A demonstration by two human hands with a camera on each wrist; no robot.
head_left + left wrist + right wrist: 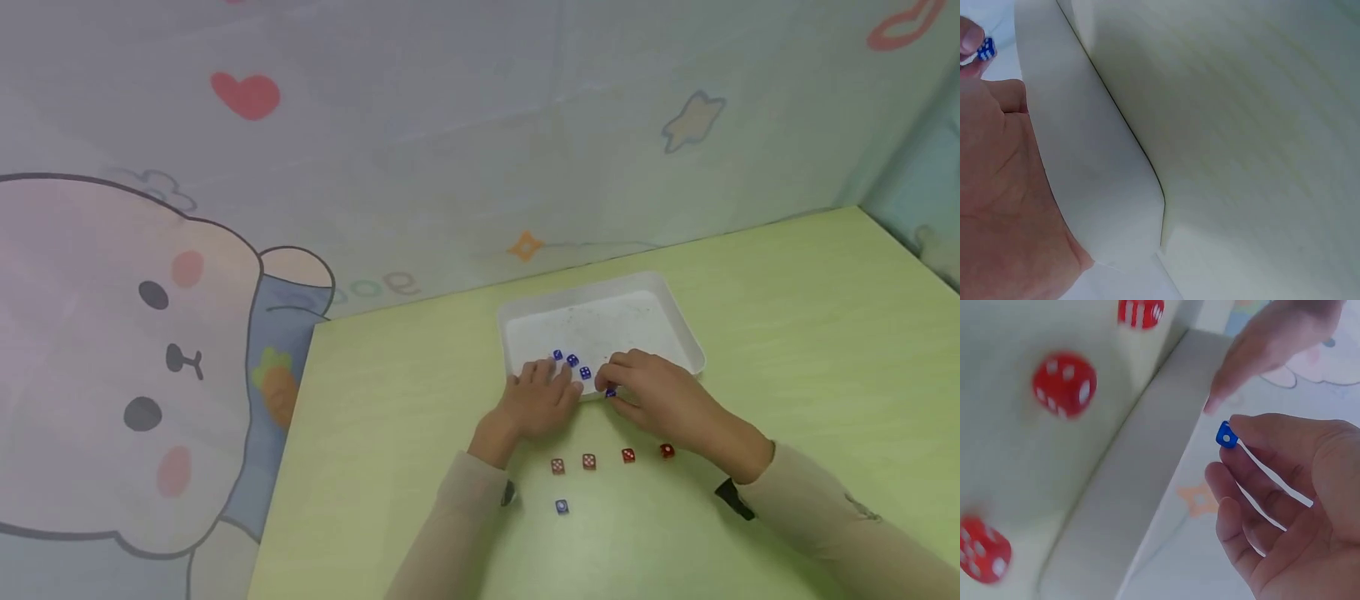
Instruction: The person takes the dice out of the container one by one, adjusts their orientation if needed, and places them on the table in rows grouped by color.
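blue die pinched at the right hand fingertips, just over the near rim of the white tray. three more blue dice sit in the tray beside it. left hand lies flat with fingers straight on the tray's near edge. best to lower it next to the others before letting go. red dice lined up on table.
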